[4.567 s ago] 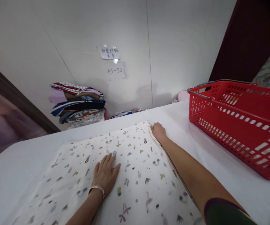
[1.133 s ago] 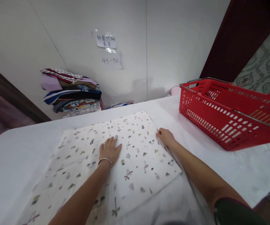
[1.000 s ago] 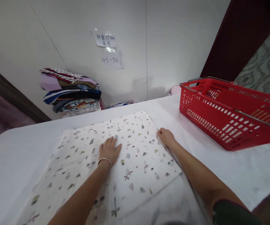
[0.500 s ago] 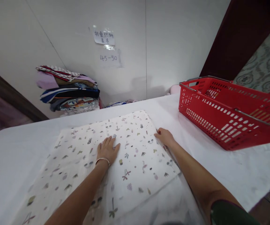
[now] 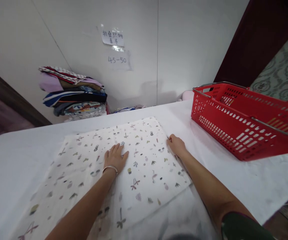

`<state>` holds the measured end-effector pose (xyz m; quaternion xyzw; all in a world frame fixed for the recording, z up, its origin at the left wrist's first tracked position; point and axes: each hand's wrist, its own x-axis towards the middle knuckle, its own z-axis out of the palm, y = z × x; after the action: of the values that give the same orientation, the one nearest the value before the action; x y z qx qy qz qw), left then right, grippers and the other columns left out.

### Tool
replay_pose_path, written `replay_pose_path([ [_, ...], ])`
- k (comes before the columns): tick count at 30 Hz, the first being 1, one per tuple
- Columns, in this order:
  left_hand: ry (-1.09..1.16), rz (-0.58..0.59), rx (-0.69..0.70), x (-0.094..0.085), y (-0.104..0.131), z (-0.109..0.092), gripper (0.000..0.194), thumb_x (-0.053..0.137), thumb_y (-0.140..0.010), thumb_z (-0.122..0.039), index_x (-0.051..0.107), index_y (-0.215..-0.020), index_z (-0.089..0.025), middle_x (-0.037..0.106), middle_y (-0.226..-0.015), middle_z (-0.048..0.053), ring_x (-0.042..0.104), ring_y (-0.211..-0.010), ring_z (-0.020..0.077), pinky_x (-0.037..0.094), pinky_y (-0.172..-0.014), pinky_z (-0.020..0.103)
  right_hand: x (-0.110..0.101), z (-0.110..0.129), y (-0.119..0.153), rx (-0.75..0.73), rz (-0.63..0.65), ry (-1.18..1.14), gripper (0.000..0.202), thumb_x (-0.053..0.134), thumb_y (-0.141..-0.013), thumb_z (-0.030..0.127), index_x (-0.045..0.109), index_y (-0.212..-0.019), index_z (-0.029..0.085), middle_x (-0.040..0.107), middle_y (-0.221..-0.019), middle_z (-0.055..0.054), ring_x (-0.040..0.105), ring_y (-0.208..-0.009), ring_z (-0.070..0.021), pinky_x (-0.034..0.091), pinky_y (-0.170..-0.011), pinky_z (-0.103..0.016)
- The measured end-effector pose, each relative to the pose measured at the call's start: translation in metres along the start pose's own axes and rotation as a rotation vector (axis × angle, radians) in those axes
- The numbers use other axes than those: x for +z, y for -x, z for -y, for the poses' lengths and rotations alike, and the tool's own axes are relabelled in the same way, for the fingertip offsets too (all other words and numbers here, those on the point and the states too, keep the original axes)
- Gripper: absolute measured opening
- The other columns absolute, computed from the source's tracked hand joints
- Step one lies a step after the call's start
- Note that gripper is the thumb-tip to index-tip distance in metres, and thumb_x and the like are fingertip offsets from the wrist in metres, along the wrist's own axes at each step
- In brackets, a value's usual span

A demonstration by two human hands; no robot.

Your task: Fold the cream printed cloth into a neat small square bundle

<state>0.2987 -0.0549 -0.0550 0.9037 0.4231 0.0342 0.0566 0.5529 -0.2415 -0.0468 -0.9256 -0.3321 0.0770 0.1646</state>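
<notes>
Far left of the frame, a dark beam slants down, and just right of it a stack of folded fabrics leans by the wall. Next come the handwritten "45-50" sheet and another paper notice taped above it. Now to the centre: the pale cloth printed with little plants and flamingos lies spread on the white-covered table, its visible length slanting from upper centre to lower left and running out at the bottom edge. The left hand, silver bracelet at the wrist, lies palm down on it, fingers spread, grasping nothing. And here's the key spot: the right hand is right on the cloth's right edge, fingers curled, with nearly all the fabric off to its left. It's the nearer hand to that edge; whether it pinches the layers, I can't tell, the fingertips being hidden. Past the dark green sleeve, a red plastic shopping basket stands at right, well apart from the cloth, a maroon panel behind it.
</notes>
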Motion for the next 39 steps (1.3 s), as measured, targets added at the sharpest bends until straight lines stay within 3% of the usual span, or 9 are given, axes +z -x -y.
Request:
replay_pose_path([
  [4, 0.007, 0.001, -0.003, 0.001, -0.001, 0.001, 0.058, 0.026, -0.086, -0.051, 0.041, -0.134, -0.022, 0.030, -0.147, 0.004, 0.021, -0.136, 0.0232, 0.016, -0.109, 0.046, -0.001, -0.005, -0.001, -0.036, -0.010, -0.013, 0.016, 0.045, -0.086, 0.034, 0.055, -0.085, 0.021, 0.065, -0.081, -0.005, 0.056, -0.073, -0.0172, 0.029, -0.057, -0.026],
  [8, 0.015, 0.006, -0.004, -0.001, 0.000, -0.002, 0.058, 0.026, -0.086, -0.051, 0.041, -0.134, -0.022, 0.030, -0.147, 0.005, 0.021, -0.135, 0.0236, 0.016, -0.109, 0.046, -0.006, -0.021, -0.004, -0.010, -0.013, -0.225, 0.016, 0.047, -0.082, 0.030, 0.059, -0.078, 0.020, 0.065, -0.077, -0.002, 0.056, -0.072, -0.0150, 0.033, -0.059, -0.023],
  [12, 0.023, 0.022, -0.009, -0.006, 0.002, -0.005, 0.059, 0.024, -0.086, -0.050, 0.041, -0.134, -0.020, 0.029, -0.147, 0.005, 0.020, -0.136, 0.0234, 0.015, -0.109, 0.046, -0.014, -0.037, 0.004, -0.008, 0.055, -0.302, 0.021, 0.042, -0.083, 0.029, 0.060, -0.081, 0.019, 0.065, -0.073, 0.000, 0.054, -0.059, -0.0116, 0.035, -0.055, -0.022],
  [15, 0.021, 0.033, -0.008, -0.007, 0.002, -0.006, 0.060, 0.024, -0.086, -0.050, 0.040, -0.135, -0.020, 0.029, -0.148, 0.005, 0.019, -0.136, 0.0233, 0.014, -0.110, 0.046, -0.018, -0.041, 0.021, -0.043, 0.121, -0.283, 0.020, 0.049, -0.080, 0.032, 0.062, -0.071, 0.018, 0.063, -0.065, 0.000, 0.053, -0.056, -0.0120, 0.033, -0.054, -0.022],
  [18, 0.024, 0.033, -0.005, -0.006, 0.001, -0.006, 0.060, 0.024, -0.086, -0.050, 0.040, -0.135, -0.020, 0.029, -0.148, 0.005, 0.019, -0.136, 0.0237, 0.013, -0.110, 0.047, -0.016, -0.039, 0.039, -0.085, 0.137, -0.206, 0.022, 0.055, -0.077, 0.038, 0.062, -0.070, 0.019, 0.064, -0.069, -0.001, 0.054, -0.063, -0.0135, 0.032, -0.056, -0.023],
  [23, 0.024, 0.017, -0.001, -0.003, 0.001, -0.004, 0.058, 0.025, -0.086, -0.050, 0.040, -0.135, -0.021, 0.029, -0.148, 0.005, 0.019, -0.136, 0.0230, 0.013, -0.109, 0.047, -0.013, -0.026, 0.054, -0.016, 0.142, -0.096, 0.019, 0.058, -0.075, 0.039, 0.059, -0.076, 0.020, 0.063, -0.076, -0.001, 0.052, -0.067, -0.0141, 0.029, -0.056, -0.024],
  [29, 0.013, 0.022, -0.002, -0.003, 0.000, -0.003, 0.060, 0.023, -0.086, -0.051, 0.039, -0.135, -0.020, 0.028, -0.148, 0.004, 0.019, -0.136, 0.0225, 0.014, -0.110, 0.046, -0.013, -0.020, 0.057, 0.006, 0.056, -0.081, 0.010, 0.053, -0.076, 0.029, 0.053, -0.071, 0.020, 0.060, -0.073, -0.001, 0.048, -0.064, -0.0131, 0.026, -0.054, -0.024],
  [34, 0.013, 0.023, -0.003, -0.004, 0.001, -0.004, 0.061, 0.023, -0.086, -0.051, 0.039, -0.135, -0.019, 0.028, -0.148, 0.004, 0.019, -0.136, 0.0225, 0.014, -0.110, 0.046, -0.015, -0.025, 0.054, 0.047, 0.096, -0.101, 0.006, 0.053, -0.075, 0.027, 0.053, -0.074, 0.021, 0.060, -0.072, 0.000, 0.049, -0.064, -0.0136, 0.027, -0.054, -0.024],
  [39, 0.020, 0.015, -0.005, -0.004, 0.001, -0.004, 0.060, 0.024, -0.086, -0.051, 0.041, -0.134, -0.020, 0.029, -0.147, 0.005, 0.020, -0.136, 0.0227, 0.014, -0.110, 0.046, -0.015, -0.024, 0.053, 0.035, 0.106, -0.085, 0.018, 0.052, -0.079, 0.038, 0.056, -0.079, 0.020, 0.062, -0.076, -0.003, 0.052, -0.068, -0.0153, 0.028, -0.055, -0.024],
])
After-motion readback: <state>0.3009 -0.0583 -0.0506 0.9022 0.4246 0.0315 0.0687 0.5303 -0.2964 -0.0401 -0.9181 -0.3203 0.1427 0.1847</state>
